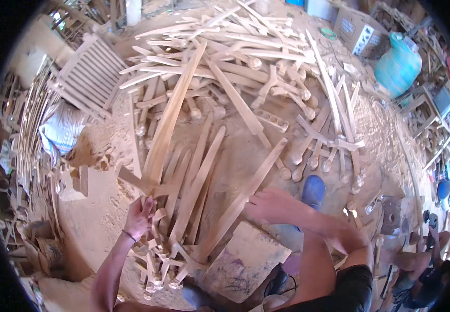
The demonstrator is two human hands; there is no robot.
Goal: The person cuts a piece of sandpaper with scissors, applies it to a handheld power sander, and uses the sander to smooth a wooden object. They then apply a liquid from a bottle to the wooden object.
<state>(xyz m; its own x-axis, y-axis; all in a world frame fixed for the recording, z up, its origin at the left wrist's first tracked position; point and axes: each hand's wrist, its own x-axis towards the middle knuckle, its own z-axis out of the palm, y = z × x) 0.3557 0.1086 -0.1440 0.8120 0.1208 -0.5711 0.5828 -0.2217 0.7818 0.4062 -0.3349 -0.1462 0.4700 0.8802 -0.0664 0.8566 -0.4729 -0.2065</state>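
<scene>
A long pale wooden sword [175,109] with a crossguard [149,183] stands out at the left of the middle, its blade pointing away from me. My left hand [139,217] is closed round its handle end, just below the guard. Bent at the wrist, my right hand [269,206] is beside another wooden sword [240,203] that slants across the ground; its fingers are curled, and what they hold, if anything, is hidden. Between my hands lie several more wooden swords [199,182], their hilts [168,265] bunched near my feet.
A large heap of wooden swords [235,57] covers the far ground, with more at the right [334,104]. A dusty flat board [248,260] lies before me. A slatted wooden panel [90,73], white sack [61,130], turquoise sack [399,65] and another person [422,270] are around.
</scene>
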